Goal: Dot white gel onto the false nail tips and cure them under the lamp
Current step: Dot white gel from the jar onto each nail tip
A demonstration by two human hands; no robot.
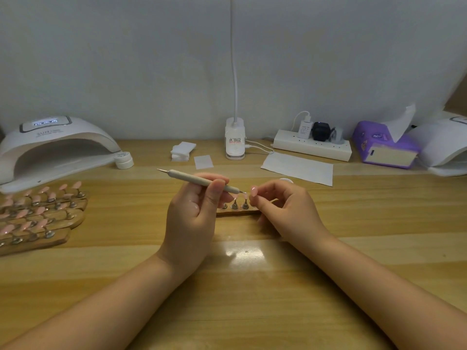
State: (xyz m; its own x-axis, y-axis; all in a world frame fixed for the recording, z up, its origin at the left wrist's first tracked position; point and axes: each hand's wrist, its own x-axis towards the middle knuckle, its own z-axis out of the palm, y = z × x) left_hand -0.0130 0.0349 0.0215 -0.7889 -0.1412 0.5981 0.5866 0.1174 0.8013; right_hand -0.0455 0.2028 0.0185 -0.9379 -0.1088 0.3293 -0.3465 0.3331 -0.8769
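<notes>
Both my forearms reach in from the near edge of the surface (252, 299) and meet over the pale pink nail tip (253, 191), which I pinch at its right side with the curled fingers of my right hand (285, 210), holding it just above the right end of the small wooden holder (237, 210). My left hand (194, 213) is closed around the dotting pen (202, 181); its long axis runs from upper left down to lower right, and its fine working point sits just to the left of the tip, so close that I cannot tell whether they touch. Everything turns on that short gap: I judge the dot calls for a small nudge of the pen to the right while my right hand keeps the tip steady. Farther left lie more holders (38, 218) of pink tips, with the curing lamp (55, 145) behind them, nearer my left hand.
</notes>
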